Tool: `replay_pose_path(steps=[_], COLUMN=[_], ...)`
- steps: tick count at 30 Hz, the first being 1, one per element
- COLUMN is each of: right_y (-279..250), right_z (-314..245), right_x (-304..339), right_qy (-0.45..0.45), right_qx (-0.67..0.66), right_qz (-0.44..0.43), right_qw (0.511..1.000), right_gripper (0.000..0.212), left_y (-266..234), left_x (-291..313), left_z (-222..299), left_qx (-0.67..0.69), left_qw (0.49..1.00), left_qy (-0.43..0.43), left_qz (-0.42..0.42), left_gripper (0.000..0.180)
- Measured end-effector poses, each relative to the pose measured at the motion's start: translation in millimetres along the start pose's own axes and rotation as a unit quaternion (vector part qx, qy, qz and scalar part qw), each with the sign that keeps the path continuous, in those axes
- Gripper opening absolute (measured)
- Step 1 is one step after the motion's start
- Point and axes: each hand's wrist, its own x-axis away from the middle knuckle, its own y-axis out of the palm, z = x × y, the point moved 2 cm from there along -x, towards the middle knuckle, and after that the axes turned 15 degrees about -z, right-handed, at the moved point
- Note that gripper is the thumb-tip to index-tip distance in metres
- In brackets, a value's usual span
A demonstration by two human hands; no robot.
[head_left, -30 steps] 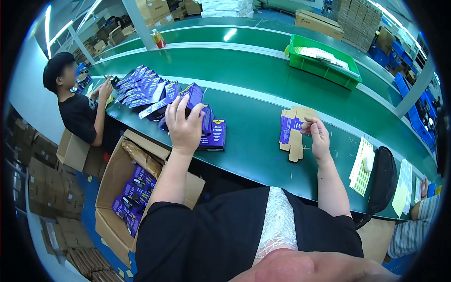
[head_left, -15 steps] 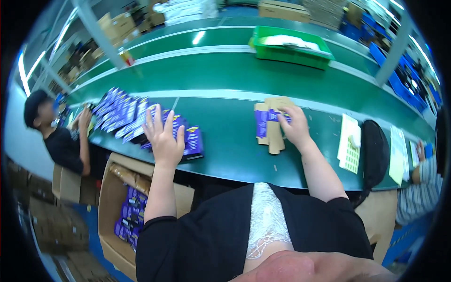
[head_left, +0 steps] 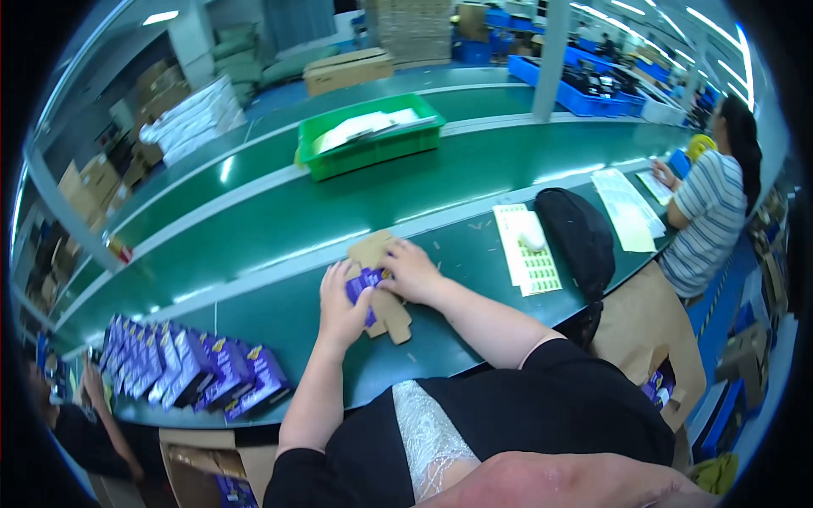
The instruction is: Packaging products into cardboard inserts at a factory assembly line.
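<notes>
Flat purple-and-brown carton blanks (head_left: 391,315) lie on the green bench in front of me, some with the brown inner side up. My left hand (head_left: 340,306) is closed on the left edge of a purple carton blank, thumb over its printed face. From the other side my right hand (head_left: 412,273) grips the same blank near its brown flap, fingers bent over it. The hands almost meet, and they hide part of the blank. To the left, a row of folded purple cartons (head_left: 190,366) leans along the bench's near edge.
A green bin (head_left: 373,151) with papers stands on the far bench. Right of my hands lie sticker sheets (head_left: 527,254) and a black pouch (head_left: 576,241). One co-worker (head_left: 703,203) sits at right, another (head_left: 80,423) at left. An open brown box (head_left: 199,438) stands below the bench.
The view has turned to the right. My left hand has left the row of purple cartons and joined my right hand at the flat carton blanks.
</notes>
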Motion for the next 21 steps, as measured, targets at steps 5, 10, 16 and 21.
replay_pose_path(steps=[5, 10, 16, 21], right_y=[-4, -24, -35, -31], right_z=[-7, -27, -34, -34], right_x=[-2, 7, 16, 13], right_qy=[0.006, -0.109, -0.157, -0.105], right_qx=[-0.069, -0.202, -0.340, -0.510], right_qz=[0.022, 0.136, 0.110, 0.113], right_qw=[0.997, 0.964, 0.921, 0.846], right_gripper=[0.035, 0.033, 0.030, 0.022], left_y=[5, -7, -4, -9], left_x=[5, 14, 13, 12], left_z=[-23, -9, -14, 6], left_qx=[0.168, 0.597, 0.650, 0.546], left_qw=[0.982, 0.799, 0.747, 0.837], left_qy=[-0.028, -0.046, -0.050, -0.029], left_qz=[0.083, -0.050, -0.129, -0.012], left_gripper=[0.058, 0.063, 0.062, 0.057])
